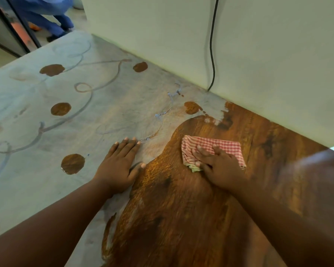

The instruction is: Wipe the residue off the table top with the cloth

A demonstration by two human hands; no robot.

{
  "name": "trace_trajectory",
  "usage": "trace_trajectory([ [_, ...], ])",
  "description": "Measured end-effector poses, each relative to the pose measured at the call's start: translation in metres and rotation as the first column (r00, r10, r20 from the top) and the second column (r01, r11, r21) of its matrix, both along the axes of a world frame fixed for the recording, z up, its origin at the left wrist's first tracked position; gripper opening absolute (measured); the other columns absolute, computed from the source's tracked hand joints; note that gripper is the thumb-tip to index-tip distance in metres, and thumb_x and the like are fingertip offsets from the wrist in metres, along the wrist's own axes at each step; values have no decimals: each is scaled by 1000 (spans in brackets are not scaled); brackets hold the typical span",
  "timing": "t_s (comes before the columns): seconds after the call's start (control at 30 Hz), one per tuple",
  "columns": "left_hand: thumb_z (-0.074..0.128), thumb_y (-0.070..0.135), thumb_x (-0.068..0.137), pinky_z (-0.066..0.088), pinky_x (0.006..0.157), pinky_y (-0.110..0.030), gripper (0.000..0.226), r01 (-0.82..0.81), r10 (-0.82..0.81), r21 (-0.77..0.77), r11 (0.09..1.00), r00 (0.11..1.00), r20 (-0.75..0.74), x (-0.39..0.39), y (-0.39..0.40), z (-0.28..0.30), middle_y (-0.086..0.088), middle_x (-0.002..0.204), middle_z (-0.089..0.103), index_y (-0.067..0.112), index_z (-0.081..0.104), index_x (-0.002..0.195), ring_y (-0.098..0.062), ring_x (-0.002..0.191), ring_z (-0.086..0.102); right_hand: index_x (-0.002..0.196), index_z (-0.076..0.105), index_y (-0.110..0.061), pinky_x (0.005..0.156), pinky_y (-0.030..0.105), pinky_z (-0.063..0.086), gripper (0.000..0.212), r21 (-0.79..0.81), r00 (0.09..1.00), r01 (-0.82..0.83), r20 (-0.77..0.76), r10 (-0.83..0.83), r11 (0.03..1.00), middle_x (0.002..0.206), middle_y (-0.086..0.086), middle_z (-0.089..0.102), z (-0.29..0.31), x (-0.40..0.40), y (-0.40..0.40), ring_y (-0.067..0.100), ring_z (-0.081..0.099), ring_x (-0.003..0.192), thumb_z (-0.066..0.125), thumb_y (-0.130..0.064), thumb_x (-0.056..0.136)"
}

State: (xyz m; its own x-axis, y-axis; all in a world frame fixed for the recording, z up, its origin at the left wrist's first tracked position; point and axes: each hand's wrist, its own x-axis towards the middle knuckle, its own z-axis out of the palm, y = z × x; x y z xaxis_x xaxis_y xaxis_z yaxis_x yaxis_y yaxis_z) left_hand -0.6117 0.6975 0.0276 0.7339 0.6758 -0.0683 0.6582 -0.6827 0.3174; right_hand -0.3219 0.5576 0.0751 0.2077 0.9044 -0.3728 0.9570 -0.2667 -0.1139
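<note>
Cloth: red-and-white checked cloth (pixel 212 151), folded flat, lies on bare brown wood toward the wall side of the bench (pixel 181 218), right of centre.
Right hand: right hand (pixel 218 166) lies palm down on the cloth's near half, fingers spread and pressing it to the wood; it pins the cloth rather than pinching it.
Left hand: left hand (pixel 120 164) rests flat and empty on the bench, fingers together, thumb at the rim of the grey film; well clear of the cloth.
Residue: pale grey residue (pixel 46 132) coats the whole left part of the bench, broken by a few round bare spots and looping finger-like trails. A small remnant (pixel 218 114) sits by the wall edge just beyond the cloth.
Boundary: the edge between film and clean wood runs from the wall edge down to the near edge, passing between the two hands.
Key relation: uncleaned area lies to the left of the cloth; the right hand is the one on it, so the stroke probably goes leftward across the boundary.
Risk: the left hand sits in that path and likely has to shift.
Progress: judged roughly a third cleared.
</note>
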Motion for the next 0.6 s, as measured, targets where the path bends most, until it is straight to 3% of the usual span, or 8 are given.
trace_trajectory([
  [0.07,18,68,89,-1,118,-41,78,1,-2,80,997,1000,12,6,10,7,-6,149,39,16,43,142,-23,145,16,144,18,-52,112,50,20,45,-33,997,72,27,-71,997,152,-25,16,-1,31,1,24,16,143,24,-51,99],
  [0.13,21,65,91,10,116,-47,67,-35,30,173,984,999,30,21,27,20,-5,104,68,21,71,99,-27,119,54,143,20,-51,113,49,20,45,-47,984,173,59,-170,984,153,-21,19,-2,56,13,26,19,142,25,-51,99],
  [0.17,17,64,91,12,116,-49,68,-44,43,204,978,999,11,30,35,27,1,80,66,23,68,78,-22,96,62,144,21,-50,114,47,20,45,-39,975,210,78,-207,977,154,-18,19,-5,62,22,28,21,141,25,-51,99],
  [0.23,9,61,90,15,115,-51,69,-11,27,285,958,998,-52,56,51,40,7,62,55,22,59,63,-16,72,59,145,24,-45,115,45,19,45,-15,963,258,89,-256,966,155,-13,19,-9,69,44,31,24,140,28,-48,100],
  [0.3,17,55,90,22,111,-51,62,-28,44,314,949,998,-44,80,62,44,2,71,64,20,66,71,-21,79,63,145,27,-42,116,47,16,45,7,949,307,68,-307,952,156,-9,19,-8,71,70,32,23,141,29,-46,100],
  [0.4,29,50,89,28,108,-52,57,-81,69,288,954,996,54,108,69,32,-11,115,66,13,69,107,-33,113,57,144,27,-44,114,52,17,45,-7,941,332,77,-330,943,157,-3,20,-9,78,100,32,21,141,28,-44,99],
  [0.5,22,59,92,8,115,-51,71,-91,85,228,969,996,38,130,71,15,-14,147,41,11,48,138,-35,139,30,145,27,-43,113,52,18,45,-20,950,296,111,-292,955,155,1,26,-8,92,124,31,24,140,29,-41,100],
  [0.6,13,65,89,-11,115,-49,80,-161,152,235,959,987,56,138,76,-5,-10,160,13,15,19,152,-29,147,0,146,28,-39,113,49,19,45,25,956,239,166,-240,971,154,-1,29,-8,104,145,30,29,138,29,-37,100],
])
